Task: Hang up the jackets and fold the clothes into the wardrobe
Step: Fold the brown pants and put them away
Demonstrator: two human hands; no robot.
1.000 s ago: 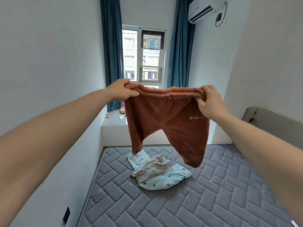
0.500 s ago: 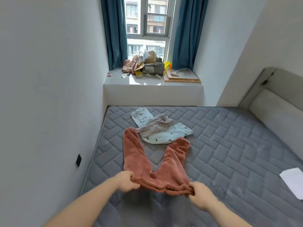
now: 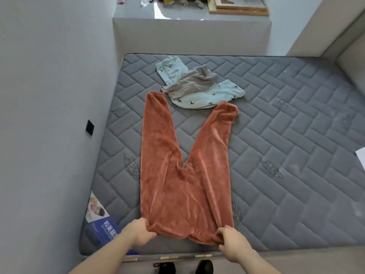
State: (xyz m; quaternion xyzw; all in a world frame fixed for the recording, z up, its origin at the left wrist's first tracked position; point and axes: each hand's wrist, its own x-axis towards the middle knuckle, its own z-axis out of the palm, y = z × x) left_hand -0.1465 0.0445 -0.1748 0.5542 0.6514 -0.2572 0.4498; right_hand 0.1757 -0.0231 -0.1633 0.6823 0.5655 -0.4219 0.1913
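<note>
Gripping orange trousers [image 3: 183, 175] waistband, both hands [image 3: 139, 233] [image 3: 233, 243] | crumpled clothes [image 3: 197, 86] touching leg ends

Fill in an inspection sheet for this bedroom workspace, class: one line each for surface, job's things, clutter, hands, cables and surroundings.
Surface: grey quilted mattress, bare, with a label at its near left corner.
Job's things: rust-coloured fleece trousers spread flat, legs splayed apart; pale patterned garment and beige garment crumpled in a heap beyond them.
Clutter: white paper at the right edge; mixed items on the window ledge.
Hands: left hand and right hand each grip a waistband corner.
Cables: nothing seen.
Surroundings: wall with black socket on the left; padded headboard on the right.
</note>
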